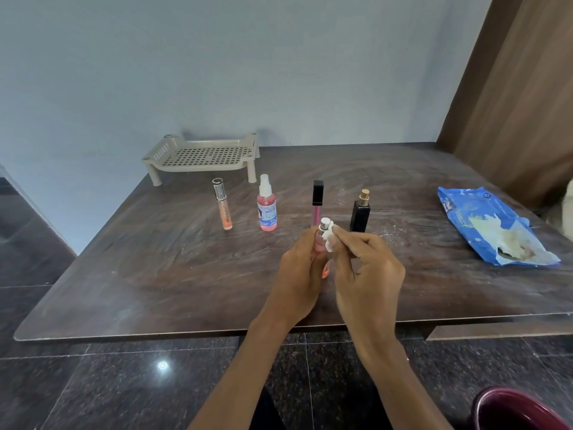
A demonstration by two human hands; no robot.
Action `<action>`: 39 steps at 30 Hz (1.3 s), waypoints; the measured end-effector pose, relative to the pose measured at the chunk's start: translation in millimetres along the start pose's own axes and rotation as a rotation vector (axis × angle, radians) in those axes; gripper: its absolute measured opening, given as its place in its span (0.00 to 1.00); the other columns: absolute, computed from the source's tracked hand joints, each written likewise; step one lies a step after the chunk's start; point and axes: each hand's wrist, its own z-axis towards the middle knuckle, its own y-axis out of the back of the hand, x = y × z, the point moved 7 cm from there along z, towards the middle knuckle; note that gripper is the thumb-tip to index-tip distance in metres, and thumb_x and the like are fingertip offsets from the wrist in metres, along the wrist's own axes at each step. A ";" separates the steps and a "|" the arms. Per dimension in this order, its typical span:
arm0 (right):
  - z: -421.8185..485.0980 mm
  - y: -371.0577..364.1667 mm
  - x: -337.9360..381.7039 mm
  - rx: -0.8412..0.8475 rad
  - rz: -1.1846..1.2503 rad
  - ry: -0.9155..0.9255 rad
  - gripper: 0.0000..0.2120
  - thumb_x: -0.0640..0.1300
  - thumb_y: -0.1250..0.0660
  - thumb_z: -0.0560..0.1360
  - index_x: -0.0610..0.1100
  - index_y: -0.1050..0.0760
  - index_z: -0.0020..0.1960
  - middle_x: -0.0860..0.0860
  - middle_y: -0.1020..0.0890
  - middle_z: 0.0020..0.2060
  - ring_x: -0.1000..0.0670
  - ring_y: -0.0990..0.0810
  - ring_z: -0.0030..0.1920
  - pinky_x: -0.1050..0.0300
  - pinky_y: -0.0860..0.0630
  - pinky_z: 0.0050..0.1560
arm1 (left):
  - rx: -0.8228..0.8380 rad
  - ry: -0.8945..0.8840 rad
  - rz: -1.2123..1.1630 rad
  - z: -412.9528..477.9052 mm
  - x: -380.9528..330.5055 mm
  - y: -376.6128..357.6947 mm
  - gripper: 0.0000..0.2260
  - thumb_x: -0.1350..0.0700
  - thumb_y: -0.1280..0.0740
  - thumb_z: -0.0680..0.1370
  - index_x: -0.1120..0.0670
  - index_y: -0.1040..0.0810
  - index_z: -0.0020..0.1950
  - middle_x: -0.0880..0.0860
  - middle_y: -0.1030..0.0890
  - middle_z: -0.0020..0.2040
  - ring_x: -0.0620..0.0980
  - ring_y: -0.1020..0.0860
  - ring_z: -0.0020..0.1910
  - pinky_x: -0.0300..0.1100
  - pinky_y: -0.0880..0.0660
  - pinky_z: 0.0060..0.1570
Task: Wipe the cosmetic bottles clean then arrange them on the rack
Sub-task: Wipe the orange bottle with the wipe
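- Left hand (299, 268): fingers curled round a small pink bottle (319, 240) with a silver cap, held upright above the table (155, 274).
- Right hand (367, 271): pinches a white wipe (328, 235) against the bottle's neck.
- Standing on table behind: orange tube (224, 209), pink spray bottle (266, 207), pink gloss tube with black cap (317, 201), black perfume bottle with gold top (360, 214).
- Beige rack (201, 158) at far left edge, nothing on it.
- Blue wipes packet (483, 221) lies at right.

The rack (201, 156) stands behind the spray bottle (266, 209); the wipes packet (483, 221) lies far right.
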 end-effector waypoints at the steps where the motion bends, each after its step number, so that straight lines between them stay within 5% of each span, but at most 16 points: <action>1: 3.2 -2.0 -0.6 0.001 0.006 -0.005 0.09 0.40 0.30 0.77 0.42 0.18 0.56 0.52 0.19 0.44 0.63 0.21 0.42 0.77 0.29 0.42 | -0.002 0.000 -0.001 0.4 0.2 0.4 0.11 0.58 0.39 0.84 0.57 0.27 0.66 0.50 0.18 0.53 0.44 0.19 0.49 0.36 0.22 0.47; 5: 20.1 -13.7 -8.7 0.071 -0.060 -0.002 0.09 0.41 0.34 0.79 0.44 0.18 0.57 0.51 0.18 0.45 0.60 0.22 0.42 0.75 0.29 0.44 | 0.006 0.004 0.021 0.6 0.6 -0.4 0.09 0.61 0.38 0.83 0.59 0.26 0.63 0.50 0.18 0.52 0.44 0.21 0.47 0.29 0.28 0.46; 17: 13.6 -11.2 -6.8 0.097 -0.095 0.013 0.09 0.40 0.34 0.79 0.43 0.17 0.55 0.50 0.19 0.43 0.58 0.22 0.39 0.74 0.29 0.40 | -0.004 -0.026 0.015 0.5 -1.7 -0.6 0.09 0.59 0.39 0.84 0.58 0.26 0.63 0.46 0.20 0.51 0.37 0.22 0.46 0.28 0.27 0.47; 25: 15.5 -10.2 -9.3 0.135 -0.076 0.019 0.08 0.41 0.34 0.80 0.43 0.17 0.55 0.50 0.19 0.41 0.62 0.23 0.40 0.76 0.32 0.39 | -0.032 -0.027 -0.003 -0.8 -1.8 0.4 0.09 0.57 0.39 0.83 0.58 0.26 0.62 0.51 0.18 0.51 0.48 0.19 0.48 0.43 0.22 0.48; 33: 15.8 -11.9 -10.4 0.110 -0.084 0.019 0.09 0.41 0.34 0.79 0.43 0.17 0.55 0.50 0.18 0.43 0.60 0.23 0.39 0.75 0.31 0.40 | -0.008 -0.023 -0.007 0.5 -0.9 -1.1 0.09 0.58 0.39 0.84 0.59 0.26 0.63 0.52 0.17 0.52 0.46 0.20 0.48 0.35 0.24 0.48; 39: 22.7 -14.6 -9.7 0.186 -0.098 0.039 0.08 0.38 0.35 0.79 0.43 0.17 0.53 0.49 0.18 0.40 0.61 0.24 0.36 0.76 0.33 0.37 | -0.026 -0.031 -0.007 -1.5 -3.0 0.0 0.14 0.49 0.41 0.82 0.58 0.25 0.60 0.51 0.18 0.49 0.48 0.20 0.46 0.43 0.23 0.45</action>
